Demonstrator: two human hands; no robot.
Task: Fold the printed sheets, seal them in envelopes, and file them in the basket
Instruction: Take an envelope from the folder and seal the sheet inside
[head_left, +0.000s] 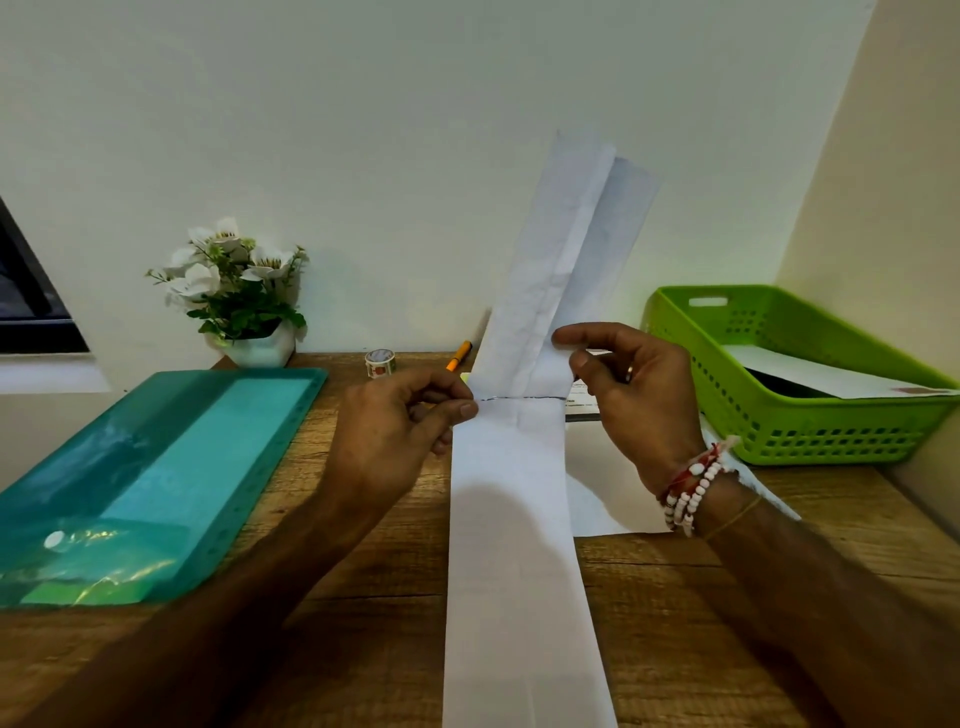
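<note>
folded sheet (511, 545) runs off the bottom edge. pen (460, 356) is half hidden behind it. printed page (582, 402) mostly behind right hand (639, 395) — text too small to read. basket (810, 436) and teal tray (156, 467) — clipped by side edges.

Dim, greenish indoor light, soft shadow across folded sheet (511, 525), glare on teal folder (119, 571), wide-angle bending at edges, slightly soft throughout.

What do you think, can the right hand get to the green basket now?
Probably yes. The green perforated plastic basket sits close beside the right hand, with nothing between them. But that hand pinches the long folded white paper strip, so it would have to let go or carry it along.
</note>
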